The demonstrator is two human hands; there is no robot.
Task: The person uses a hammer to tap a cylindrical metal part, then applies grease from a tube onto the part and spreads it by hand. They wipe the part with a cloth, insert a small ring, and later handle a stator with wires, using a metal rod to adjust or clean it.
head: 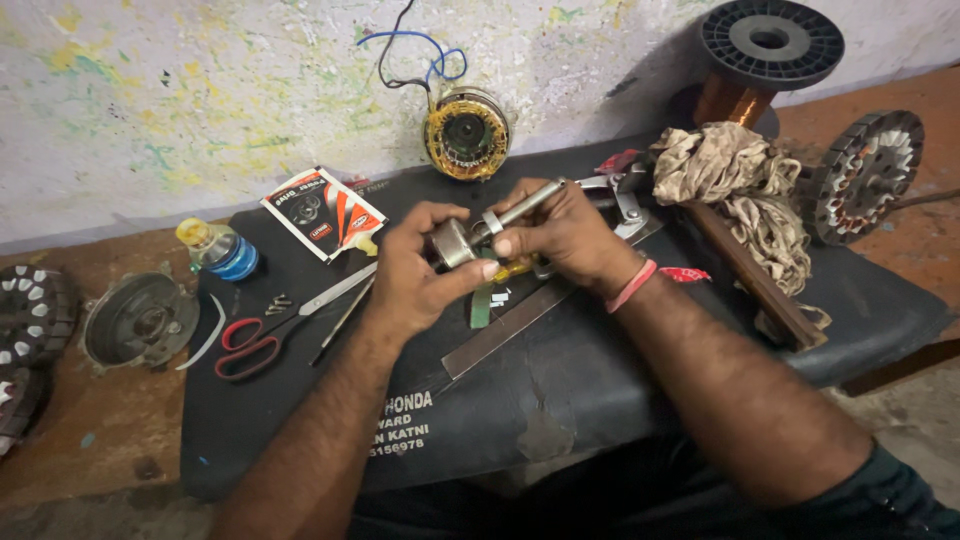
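Metal shaft (500,218) sits between both hands, left hand (415,270) and right hand (560,235) clamped on it.

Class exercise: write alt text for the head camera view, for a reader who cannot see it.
Both hands, left hand and right hand, hold a small metal shaft part over a black mat; red-handled scissors lie to the left.
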